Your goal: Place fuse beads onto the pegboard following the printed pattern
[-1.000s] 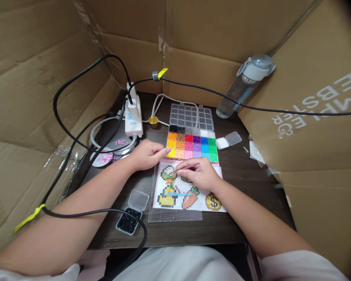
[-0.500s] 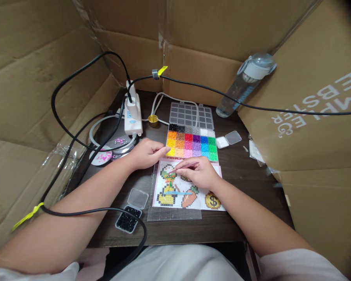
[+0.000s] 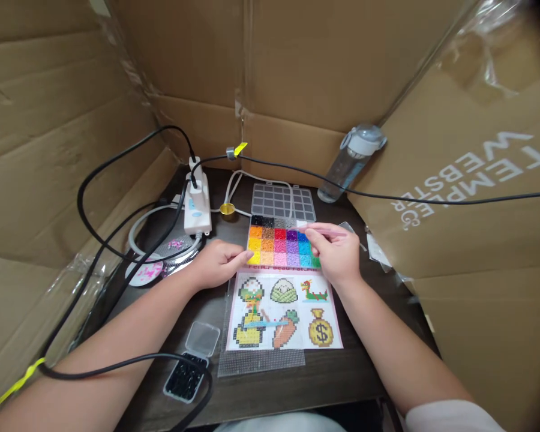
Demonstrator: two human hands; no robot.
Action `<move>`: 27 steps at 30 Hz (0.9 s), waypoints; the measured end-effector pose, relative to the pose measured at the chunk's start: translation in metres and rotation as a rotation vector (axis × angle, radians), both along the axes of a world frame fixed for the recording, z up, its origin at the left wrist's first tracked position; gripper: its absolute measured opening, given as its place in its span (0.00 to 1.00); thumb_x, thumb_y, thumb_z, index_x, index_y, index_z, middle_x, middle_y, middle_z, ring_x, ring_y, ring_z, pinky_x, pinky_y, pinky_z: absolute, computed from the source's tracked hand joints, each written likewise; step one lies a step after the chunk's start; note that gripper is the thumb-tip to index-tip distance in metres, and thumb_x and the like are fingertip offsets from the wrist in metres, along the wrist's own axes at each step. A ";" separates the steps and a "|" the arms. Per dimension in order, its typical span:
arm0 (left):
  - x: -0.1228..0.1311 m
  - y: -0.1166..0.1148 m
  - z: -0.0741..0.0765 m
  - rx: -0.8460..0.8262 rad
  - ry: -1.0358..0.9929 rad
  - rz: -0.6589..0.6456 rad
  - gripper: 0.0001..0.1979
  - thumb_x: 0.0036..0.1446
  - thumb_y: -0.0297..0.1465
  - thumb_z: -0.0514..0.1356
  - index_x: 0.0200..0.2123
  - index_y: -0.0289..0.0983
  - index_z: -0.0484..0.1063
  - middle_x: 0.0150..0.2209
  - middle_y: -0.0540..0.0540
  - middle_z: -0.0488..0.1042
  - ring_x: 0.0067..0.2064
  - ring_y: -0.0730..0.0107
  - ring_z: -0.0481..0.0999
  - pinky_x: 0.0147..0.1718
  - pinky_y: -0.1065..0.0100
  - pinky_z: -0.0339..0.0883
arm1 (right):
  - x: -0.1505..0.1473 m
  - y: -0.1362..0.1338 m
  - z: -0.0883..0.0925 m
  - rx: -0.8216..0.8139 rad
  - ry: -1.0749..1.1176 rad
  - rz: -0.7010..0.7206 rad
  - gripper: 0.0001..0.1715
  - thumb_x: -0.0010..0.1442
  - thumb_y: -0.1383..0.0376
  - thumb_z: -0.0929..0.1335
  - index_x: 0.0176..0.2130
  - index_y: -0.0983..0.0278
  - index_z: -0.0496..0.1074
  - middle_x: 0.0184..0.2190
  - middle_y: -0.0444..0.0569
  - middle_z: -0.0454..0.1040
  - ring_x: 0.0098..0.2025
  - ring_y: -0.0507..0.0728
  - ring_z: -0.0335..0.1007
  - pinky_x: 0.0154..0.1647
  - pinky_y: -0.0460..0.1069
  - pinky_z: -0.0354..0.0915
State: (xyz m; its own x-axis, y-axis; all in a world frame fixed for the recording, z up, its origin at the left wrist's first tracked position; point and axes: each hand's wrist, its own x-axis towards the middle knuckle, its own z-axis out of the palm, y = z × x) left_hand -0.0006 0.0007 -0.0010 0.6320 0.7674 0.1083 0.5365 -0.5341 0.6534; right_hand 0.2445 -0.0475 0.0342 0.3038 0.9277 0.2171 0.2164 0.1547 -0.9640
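Pink tweezers [image 3: 326, 231] are pinched in my right hand [image 3: 337, 255], which is over the right side of the bead box [image 3: 279, 246]. Their tips reach the upper rows, near the grey and white beads; whether they grip a bead is too small to tell. My left hand [image 3: 219, 263] is closed at the box's left edge, thumb against the yellow compartments; anything in its fingers is hidden. In front of the box lies a pattern sheet [image 3: 270, 306] with pixel pictures, over a clear pegboard [image 3: 261, 361]. Loose coloured beads form part of a figure on its left side.
A small case of black beads [image 3: 185, 378] stands open at the front left. Behind are a power strip [image 3: 198, 207], a gold cup [image 3: 227, 210] and a water bottle [image 3: 351, 163]. A black cable [image 3: 130, 359] crosses my left forearm. Cardboard walls [image 3: 297, 72] surround the table.
My right hand has moved with the tweezers from the pattern sheet up and right to the bead box, uncovering the upper pictures. My left hand stays at the box's edge. The view has tilted up.
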 end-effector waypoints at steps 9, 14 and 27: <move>0.000 0.000 0.002 0.001 -0.004 0.004 0.25 0.62 0.42 0.49 0.16 0.36 0.52 0.16 0.55 0.49 0.20 0.79 0.51 0.21 0.73 0.45 | -0.009 0.020 -0.027 0.129 -0.260 0.016 0.07 0.55 0.63 0.71 0.33 0.63 0.80 0.34 0.52 0.81 0.37 0.57 0.77 0.43 0.53 0.73; 0.000 -0.001 0.003 0.013 -0.025 0.003 0.25 0.62 0.41 0.50 0.15 0.36 0.53 0.16 0.55 0.49 0.20 0.79 0.51 0.20 0.73 0.45 | -0.009 0.015 -0.017 0.086 -0.136 -0.010 0.09 0.54 0.62 0.72 0.35 0.64 0.79 0.36 0.53 0.81 0.38 0.58 0.79 0.43 0.54 0.74; -0.002 0.000 -0.001 -0.005 -0.016 0.020 0.25 0.61 0.42 0.51 0.15 0.35 0.56 0.17 0.55 0.48 0.21 0.79 0.51 0.22 0.72 0.45 | -0.007 0.015 0.007 0.080 -0.015 -0.033 0.11 0.53 0.60 0.73 0.33 0.65 0.78 0.34 0.54 0.81 0.37 0.59 0.78 0.37 0.54 0.74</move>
State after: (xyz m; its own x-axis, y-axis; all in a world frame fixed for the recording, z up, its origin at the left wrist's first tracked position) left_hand -0.0023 0.0002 -0.0023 0.6145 0.7806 0.1145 0.5369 -0.5201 0.6642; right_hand 0.2375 -0.0323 0.0417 0.3298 0.8970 0.2944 0.2369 0.2233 -0.9455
